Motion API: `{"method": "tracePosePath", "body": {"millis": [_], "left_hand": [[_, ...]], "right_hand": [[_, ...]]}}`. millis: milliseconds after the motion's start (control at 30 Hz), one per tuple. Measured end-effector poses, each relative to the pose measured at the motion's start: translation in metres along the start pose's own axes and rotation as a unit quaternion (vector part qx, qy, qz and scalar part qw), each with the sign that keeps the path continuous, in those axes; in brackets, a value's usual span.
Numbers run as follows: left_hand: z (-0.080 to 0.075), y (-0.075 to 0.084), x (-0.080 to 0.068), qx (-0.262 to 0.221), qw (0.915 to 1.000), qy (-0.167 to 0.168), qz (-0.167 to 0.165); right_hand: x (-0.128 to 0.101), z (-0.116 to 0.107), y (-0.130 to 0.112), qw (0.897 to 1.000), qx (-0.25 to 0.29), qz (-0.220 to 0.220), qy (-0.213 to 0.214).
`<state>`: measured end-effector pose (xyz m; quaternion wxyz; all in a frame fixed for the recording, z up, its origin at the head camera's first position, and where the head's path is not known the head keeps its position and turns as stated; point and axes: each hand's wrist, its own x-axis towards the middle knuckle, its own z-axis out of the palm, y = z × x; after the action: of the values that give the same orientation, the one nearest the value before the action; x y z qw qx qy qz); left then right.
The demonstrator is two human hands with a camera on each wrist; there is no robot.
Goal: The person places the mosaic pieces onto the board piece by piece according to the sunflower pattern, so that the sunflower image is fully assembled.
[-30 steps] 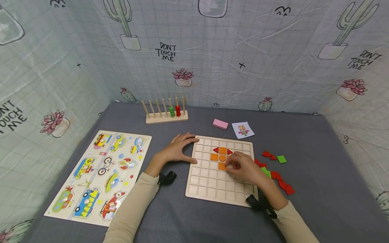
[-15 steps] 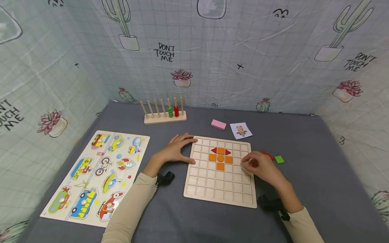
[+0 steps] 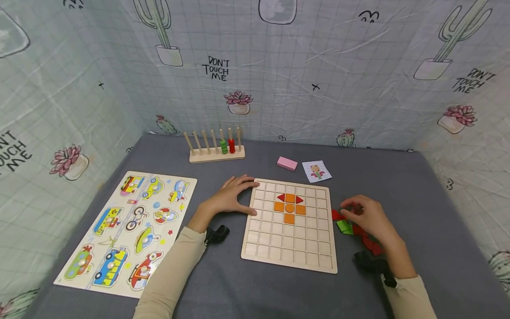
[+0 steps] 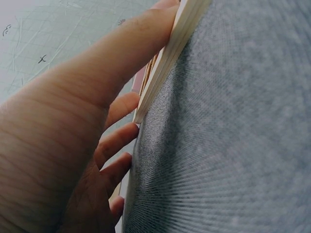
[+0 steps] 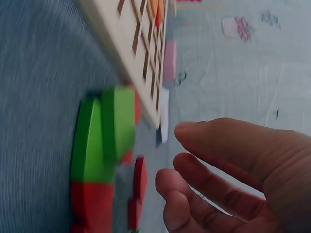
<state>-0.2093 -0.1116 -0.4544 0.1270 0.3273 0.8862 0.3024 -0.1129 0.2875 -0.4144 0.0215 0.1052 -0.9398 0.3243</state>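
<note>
A wooden grid board (image 3: 291, 252) lies on the grey table. In its upper cells sit orange pieces (image 3: 289, 207) in a cross and two red triangles (image 3: 281, 197). My left hand (image 3: 249, 196) rests against the board's left edge near the far corner; in the left wrist view the thumb (image 4: 141, 43) lies straight along that edge (image 4: 165, 63). My right hand (image 3: 345, 210) hovers just right of the board over loose red pieces (image 3: 368, 243) and green pieces (image 3: 345, 227). Its fingers (image 5: 204, 179) are loosely curved and hold nothing, beside the green pieces (image 5: 104, 141).
A vehicle peg puzzle (image 3: 127, 230) lies at the left. A peg rack with green and red rings (image 3: 217, 148) stands at the back. A pink block (image 3: 287, 163) and a small picture card (image 3: 316, 171) lie behind the board. Fabric walls enclose the table on three sides.
My right hand has left the middle of the board and moved right, off it, to the loose pieces. The orange square under the circle stays in its cell. The left hand has not moved.
</note>
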Motion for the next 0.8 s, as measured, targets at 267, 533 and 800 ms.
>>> {"method": "tracePosePath", "body": {"millis": [267,533,800], "left_hand": [[0.0,0.0,0.0,-0.001,1.0,-0.002,-0.002],[0.0,0.0,0.0,0.002,1.0,-0.005,-0.004],[0.0,0.0,0.001,0.002,1.0,-0.005,-0.007]], "right_hand": [[-0.002,-0.006,0.019,0.999,-0.015,0.032,0.012],[-0.003,-0.004,0.028,0.999,-0.029,0.03,-0.007],[-0.003,-0.004,0.028,0.998,-0.016,0.047,-0.03]]}}
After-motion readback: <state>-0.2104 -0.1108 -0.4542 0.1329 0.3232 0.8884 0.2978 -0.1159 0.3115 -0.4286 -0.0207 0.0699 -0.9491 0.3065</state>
